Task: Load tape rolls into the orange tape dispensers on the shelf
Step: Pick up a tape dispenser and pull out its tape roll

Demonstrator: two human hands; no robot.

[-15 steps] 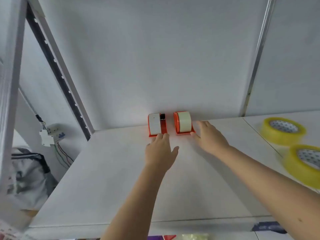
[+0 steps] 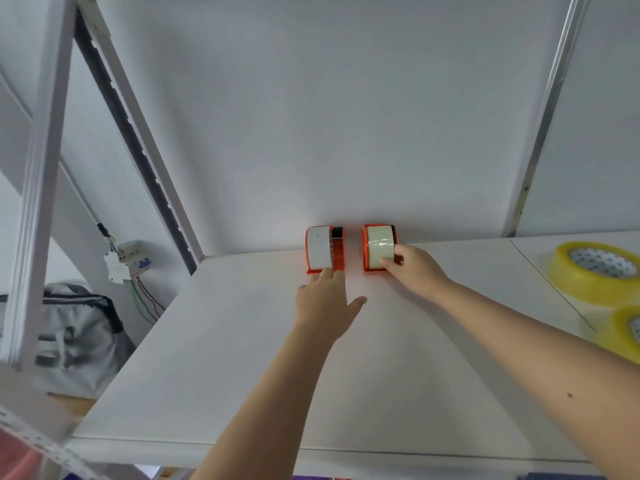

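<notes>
Storeroom (bare metal shelving [image 2: 45, 188])

No readable text, label, brand, number or sign shows anywhere; the yellow rolls' core print is blurred.

The white shelf [image 2: 242, 375] in front of me carries two orange dispensers [image 2: 337, 252] side by side at its back edge, against the wall, each with a pale roll in it. Two yellow tape rolls [image 2: 595, 268] lie flat on the board at my right.
</notes>
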